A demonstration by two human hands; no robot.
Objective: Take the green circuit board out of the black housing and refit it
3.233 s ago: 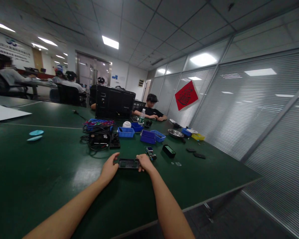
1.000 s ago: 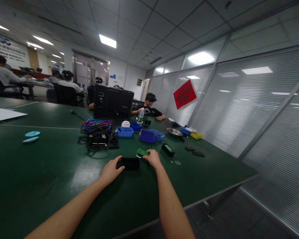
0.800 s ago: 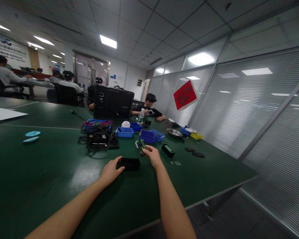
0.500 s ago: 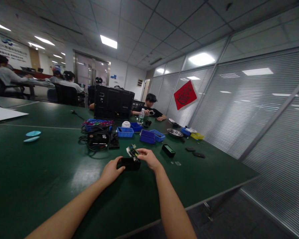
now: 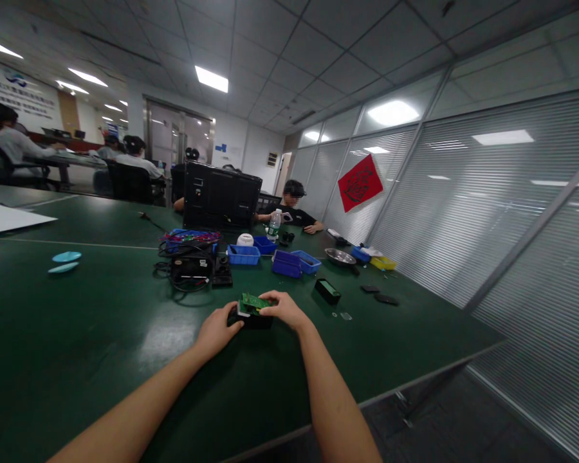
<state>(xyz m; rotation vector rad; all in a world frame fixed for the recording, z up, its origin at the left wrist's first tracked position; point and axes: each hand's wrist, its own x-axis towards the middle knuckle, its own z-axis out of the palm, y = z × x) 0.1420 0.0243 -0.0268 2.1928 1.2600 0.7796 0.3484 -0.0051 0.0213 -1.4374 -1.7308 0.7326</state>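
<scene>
A flat black case [image 5: 257, 320] lies on the green table [image 5: 101, 334] in front of me. My left hand [image 5: 217, 329] grips the case's left end, fingers curled round it. A small green circuit board [image 5: 251, 302] rests tilted over the top of the case, and my right hand [image 5: 284, 309] pinches the board's right end. Most of the case is hidden under the board and my fingers.
Beyond my hands lie a black device with tangled cables [image 5: 189, 268], several blue bins [image 5: 289, 263], a small black box [image 5: 327, 291], a metal bowl [image 5: 340, 258] and dark lids [image 5: 386, 299]. A person [image 5: 294, 209] sits at the far end. The table edge runs at right.
My right hand let go of the case, picked up the green board from the table beside it, turned it in the air and brought it down onto the case. The left hand stayed on the case.
</scene>
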